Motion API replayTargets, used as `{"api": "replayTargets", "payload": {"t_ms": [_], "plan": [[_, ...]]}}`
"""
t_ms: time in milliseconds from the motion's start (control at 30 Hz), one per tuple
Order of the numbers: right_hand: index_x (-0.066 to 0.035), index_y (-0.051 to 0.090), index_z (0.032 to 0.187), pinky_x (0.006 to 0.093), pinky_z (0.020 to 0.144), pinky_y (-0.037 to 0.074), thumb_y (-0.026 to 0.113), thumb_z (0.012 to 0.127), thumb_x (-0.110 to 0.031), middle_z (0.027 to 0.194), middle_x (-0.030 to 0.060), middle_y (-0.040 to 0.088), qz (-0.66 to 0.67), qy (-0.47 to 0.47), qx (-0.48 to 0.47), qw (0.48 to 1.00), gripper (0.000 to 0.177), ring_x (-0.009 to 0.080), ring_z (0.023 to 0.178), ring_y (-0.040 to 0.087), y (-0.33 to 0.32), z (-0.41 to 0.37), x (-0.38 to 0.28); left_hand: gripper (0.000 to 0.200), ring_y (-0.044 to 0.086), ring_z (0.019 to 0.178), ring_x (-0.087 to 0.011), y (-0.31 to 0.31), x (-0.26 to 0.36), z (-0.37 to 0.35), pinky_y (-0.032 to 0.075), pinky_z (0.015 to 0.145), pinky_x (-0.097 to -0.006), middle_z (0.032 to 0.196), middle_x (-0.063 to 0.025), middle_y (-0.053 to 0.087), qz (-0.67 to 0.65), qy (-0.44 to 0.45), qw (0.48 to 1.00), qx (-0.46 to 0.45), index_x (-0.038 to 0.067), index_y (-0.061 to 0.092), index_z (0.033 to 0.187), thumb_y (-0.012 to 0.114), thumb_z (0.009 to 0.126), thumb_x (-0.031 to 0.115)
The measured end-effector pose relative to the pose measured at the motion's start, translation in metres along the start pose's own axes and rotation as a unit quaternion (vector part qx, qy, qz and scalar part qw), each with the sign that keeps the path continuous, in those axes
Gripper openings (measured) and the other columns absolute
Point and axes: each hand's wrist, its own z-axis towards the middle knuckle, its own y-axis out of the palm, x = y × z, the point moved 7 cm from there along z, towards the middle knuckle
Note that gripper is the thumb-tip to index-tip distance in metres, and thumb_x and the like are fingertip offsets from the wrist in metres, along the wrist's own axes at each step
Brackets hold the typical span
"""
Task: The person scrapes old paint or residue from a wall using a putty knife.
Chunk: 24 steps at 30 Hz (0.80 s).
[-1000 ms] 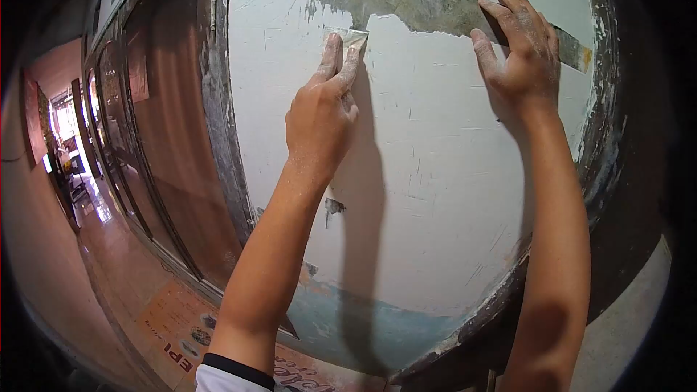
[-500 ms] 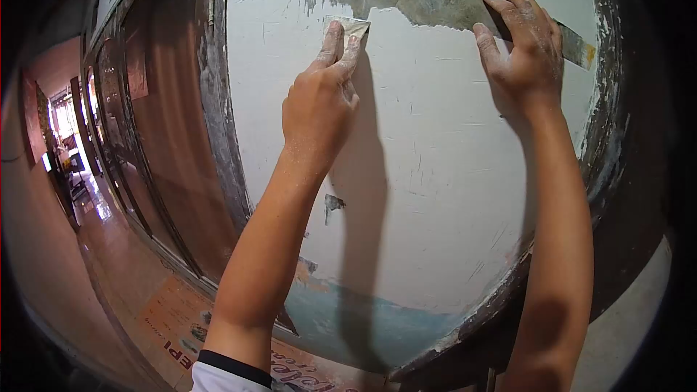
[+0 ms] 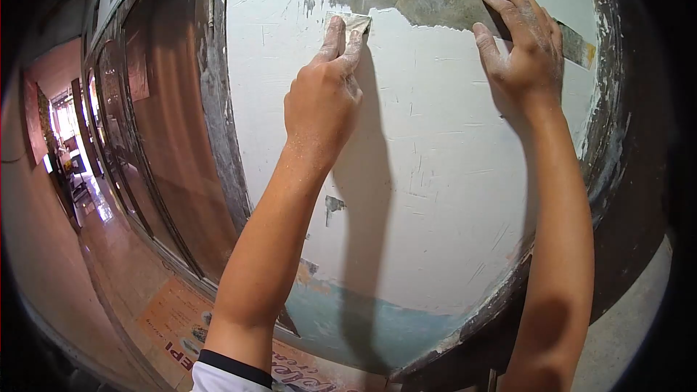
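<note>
My left hand grips a small flat scraper blade, with two fingers stretched along its face. The blade lies against the white panel, just under a grey bare strip with ragged edges. Whatever part of the scraper sits inside the palm is hidden. Over at the upper right, my right hand rests on the panel with fingers spread, partly covering the grey strip. White dust coats the fingers of both hands. A small grey patch shows lower on the panel.
A worn dark frame borders the panel on the left, beside brown glazed doors. Light blue paint shows at the panel's bottom. Printed orange sheeting lies on the floor. A corridor runs back at far left.
My left hand and the scraper have shifted very slightly up and to the right on the panel. My right hand stays in place.
</note>
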Motion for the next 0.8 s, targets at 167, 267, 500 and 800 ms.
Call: {"api": "replayTargets", "payload": {"t_ms": [167, 267, 500, 800], "plan": [[-0.022, 0.064, 0.140, 0.0471, 0.128, 0.025, 0.065, 0.099, -0.031, 0.158, -0.0027, 0.052, 0.005, 0.002, 0.000, 1.000, 0.042, 0.0233, 0.150, 0.042, 0.000, 0.000, 0.001, 0.050, 0.066, 0.124, -0.0363, 0.003, -0.001, -0.001, 0.056, 0.103, -0.0394, 0.155, -0.0159, 0.053, 0.001, 0.029, 0.999, 0.036, 0.010, 0.067, 0.140, 0.056, 0.094, -0.005], [-0.023, 0.064, 0.140, 0.0476, 0.128, 0.024, 0.065, 0.099, -0.031, 0.158, -0.0027, 0.052, 0.013, -0.001, 0.004, 1.000, 0.042, 0.0230, 0.151, 0.042, 0.001, -0.001, 0.001, 0.049, 0.067, 0.124, -0.0359, 0.002, 0.001, 0.006, 0.056, 0.104, -0.0396, 0.155, -0.0169, 0.052, -0.001, -0.005, 1.000, 0.004, 0.010, 0.067, 0.140, 0.056, 0.094, -0.004], [-0.024, 0.063, 0.141, 0.0484, 0.129, 0.024, 0.064, 0.100, -0.031, 0.158, -0.0032, 0.052, -0.024, -0.002, 0.007, 1.000, 0.042, 0.0210, 0.151, 0.040, 0.004, -0.002, 0.002, 0.043, 0.076, 0.091, -0.0376, 0.003, 0.000, 0.009, 0.063, 0.081, -0.0445, 0.155, -0.0108, 0.055, 0.028, 0.027, 0.998, 0.055, 0.013, 0.075, 0.129, 0.056, 0.091, 0.001], [-0.024, 0.064, 0.140, 0.0472, 0.128, 0.026, 0.065, 0.099, -0.031, 0.157, -0.0040, 0.053, -0.001, -0.006, 0.010, 1.000, 0.041, 0.0207, 0.151, 0.042, 0.003, -0.001, 0.004, 0.049, 0.067, 0.125, -0.0362, 0.006, -0.005, -0.031, 0.056, 0.101, -0.0386, 0.157, -0.0158, 0.050, -0.009, 0.004, 1.000, 0.004, 0.009, 0.068, 0.139, 0.056, 0.094, -0.006]]}}
